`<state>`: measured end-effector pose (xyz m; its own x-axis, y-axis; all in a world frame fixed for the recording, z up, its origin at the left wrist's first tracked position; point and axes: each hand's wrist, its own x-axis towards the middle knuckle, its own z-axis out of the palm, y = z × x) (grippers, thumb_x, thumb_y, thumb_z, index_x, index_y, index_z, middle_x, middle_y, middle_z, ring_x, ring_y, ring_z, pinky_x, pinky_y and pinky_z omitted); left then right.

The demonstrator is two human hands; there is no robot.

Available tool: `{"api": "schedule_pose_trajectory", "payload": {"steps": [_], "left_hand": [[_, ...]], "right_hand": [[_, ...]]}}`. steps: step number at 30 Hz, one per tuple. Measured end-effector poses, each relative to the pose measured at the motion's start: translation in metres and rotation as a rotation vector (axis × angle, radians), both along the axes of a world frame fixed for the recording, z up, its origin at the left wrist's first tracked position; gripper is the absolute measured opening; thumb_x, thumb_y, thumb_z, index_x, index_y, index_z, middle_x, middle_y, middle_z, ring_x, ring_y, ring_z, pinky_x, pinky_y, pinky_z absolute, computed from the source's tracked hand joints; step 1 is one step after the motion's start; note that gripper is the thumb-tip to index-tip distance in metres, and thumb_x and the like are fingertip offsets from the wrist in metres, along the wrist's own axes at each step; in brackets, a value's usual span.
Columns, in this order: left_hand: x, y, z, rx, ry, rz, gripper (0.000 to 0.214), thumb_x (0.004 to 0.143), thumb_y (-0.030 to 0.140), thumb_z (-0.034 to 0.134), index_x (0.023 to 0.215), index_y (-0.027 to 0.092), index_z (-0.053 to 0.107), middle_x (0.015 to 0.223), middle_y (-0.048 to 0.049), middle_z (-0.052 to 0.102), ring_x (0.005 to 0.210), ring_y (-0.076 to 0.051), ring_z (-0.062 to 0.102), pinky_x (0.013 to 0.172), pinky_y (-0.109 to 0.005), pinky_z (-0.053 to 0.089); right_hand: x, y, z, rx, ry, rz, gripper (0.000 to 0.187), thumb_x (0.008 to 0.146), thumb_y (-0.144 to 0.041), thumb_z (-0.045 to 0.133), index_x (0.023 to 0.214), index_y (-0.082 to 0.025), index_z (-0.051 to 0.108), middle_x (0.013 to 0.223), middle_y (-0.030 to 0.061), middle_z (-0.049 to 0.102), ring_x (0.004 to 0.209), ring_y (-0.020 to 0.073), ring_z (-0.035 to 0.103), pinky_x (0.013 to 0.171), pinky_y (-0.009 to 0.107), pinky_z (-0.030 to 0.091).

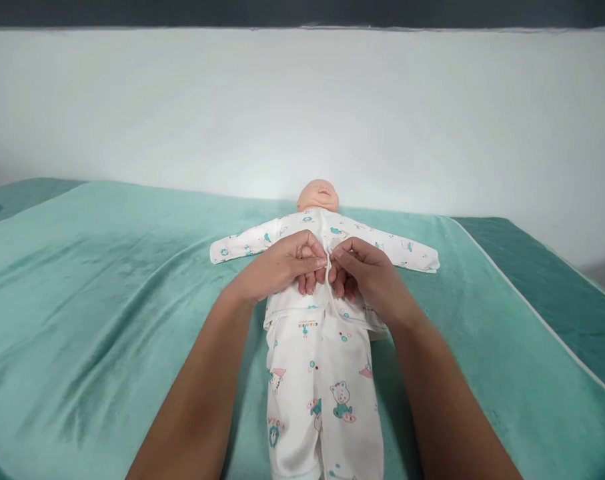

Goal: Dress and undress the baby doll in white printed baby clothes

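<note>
A baby doll (318, 195) lies on its back, dressed in a white printed jacket (252, 241) and matching printed pants (327, 387). Both sleeves stretch out to the sides. Over the doll's chest, my left hand (302, 261) pinches the jacket's front edge between thumb and forefinger. Facing it, my right hand (355, 263) pinches the other side of the same front opening. The fingertips of the two hands nearly meet at the center line. Whatever fastener may sit between them is hidden. Below my hands the jacket front hangs slightly apart over the waistband.
A teal plush blanket (107, 300) with folds lies under the doll. A darker teal strip with a pale edging (512, 293) runs along the right. A white wall (182, 113) rises behind the bed, with a dark band (302, 13) on top.
</note>
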<state>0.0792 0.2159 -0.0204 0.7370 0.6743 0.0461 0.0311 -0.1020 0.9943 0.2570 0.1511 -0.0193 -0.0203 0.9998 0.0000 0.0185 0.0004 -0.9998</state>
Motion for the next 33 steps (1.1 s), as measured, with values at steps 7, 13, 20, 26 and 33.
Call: {"api": "schedule_pose_trajectory", "payload": {"steps": [7, 13, 20, 26, 33], "left_hand": [[0.0017, -0.0040, 0.0024, 0.067, 0.042, -0.008, 0.027, 0.098, 0.048, 0.052, 0.098, 0.022, 0.047, 0.069, 0.0029, 0.063, 0.056, -0.011, 0.061, 0.053, -0.022, 0.047], [0.0066, -0.0076, 0.0019, 0.108, 0.104, 0.042, 0.025, 0.094, 0.044, 0.059, 0.099, 0.024, 0.045, 0.068, 0.0051, 0.059, 0.055, -0.010, 0.057, 0.049, -0.020, 0.043], [0.0056, -0.0087, 0.0018, 0.119, 0.108, 0.044, 0.011, 0.098, 0.035, 0.051, 0.098, 0.025, 0.046, 0.059, 0.0069, 0.054, 0.052, -0.010, 0.055, 0.048, -0.020, 0.041], [0.0023, -0.0055, 0.0003, 0.056, 0.068, 0.014, 0.015, 0.097, 0.038, 0.054, 0.102, 0.025, 0.047, 0.053, 0.0094, 0.052, 0.041, -0.007, 0.045, 0.048, -0.021, 0.037], [0.0011, -0.0030, -0.0018, 0.034, -0.038, 0.008, 0.014, 0.096, 0.033, 0.059, 0.103, 0.025, 0.050, 0.044, 0.0126, 0.042, 0.040, -0.006, 0.038, 0.057, -0.023, 0.040]], "right_hand": [[-0.0004, 0.0001, -0.0018, 0.026, -0.042, 0.006, 0.027, 0.095, -0.041, 0.057, 0.077, -0.021, 0.051, 0.062, -0.0028, 0.065, 0.045, 0.0080, 0.054, 0.043, 0.020, 0.038], [-0.0019, -0.0012, -0.0006, 0.029, -0.052, -0.006, 0.027, 0.096, -0.041, 0.056, 0.078, -0.022, 0.052, 0.061, -0.0028, 0.065, 0.045, 0.0083, 0.054, 0.042, 0.020, 0.037], [-0.0005, 0.0002, -0.0012, 0.029, -0.042, 0.015, 0.026, 0.094, -0.042, 0.060, 0.080, -0.022, 0.052, 0.065, -0.0028, 0.067, 0.047, 0.0084, 0.054, 0.043, 0.021, 0.040], [0.0019, 0.0005, -0.0025, 0.027, -0.048, 0.065, 0.025, 0.096, -0.044, 0.057, 0.084, -0.023, 0.049, 0.062, -0.0044, 0.066, 0.044, 0.0088, 0.054, 0.043, 0.021, 0.040], [0.0050, -0.0016, 0.0002, 0.052, -0.034, 0.126, 0.023, 0.096, -0.039, 0.059, 0.086, -0.023, 0.047, 0.063, -0.0054, 0.066, 0.048, 0.0089, 0.058, 0.046, 0.020, 0.041]]}}
